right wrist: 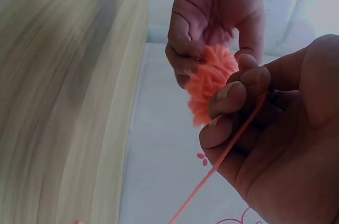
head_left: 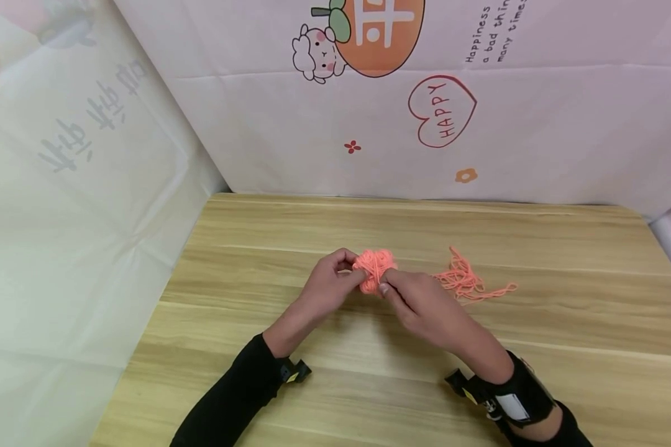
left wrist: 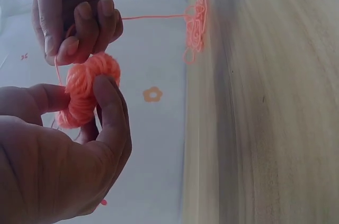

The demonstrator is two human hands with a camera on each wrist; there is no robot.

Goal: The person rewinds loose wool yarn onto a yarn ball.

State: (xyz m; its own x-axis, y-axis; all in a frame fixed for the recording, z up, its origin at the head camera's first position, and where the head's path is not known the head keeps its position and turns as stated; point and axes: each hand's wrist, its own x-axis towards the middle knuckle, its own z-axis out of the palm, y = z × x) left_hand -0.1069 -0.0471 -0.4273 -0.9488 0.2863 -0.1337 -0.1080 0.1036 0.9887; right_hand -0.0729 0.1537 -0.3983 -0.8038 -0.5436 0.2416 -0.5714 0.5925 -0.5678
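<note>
A small coral ball of yarn [head_left: 373, 268] is held up over the wooden table, its strands wound in several directions. My left hand [head_left: 330, 282] grips it from the left, thumb and fingers on opposite sides, as the left wrist view shows. Close against its right side, my right hand [head_left: 425, 304] has curled fingers pinching the yarn strand [right wrist: 217, 163]. In the left wrist view that strand runs taut from the right hand to a loose heap of the same yarn [head_left: 463, 279] on the table.
The wood-grain table [head_left: 324, 397] reaches back to a white printed cloth [head_left: 291, 136] hanging behind it. Another white cloth [head_left: 89, 248] hangs along the left side. Black sleeves and wrist-worn cameras [head_left: 296, 371] cover both forearms.
</note>
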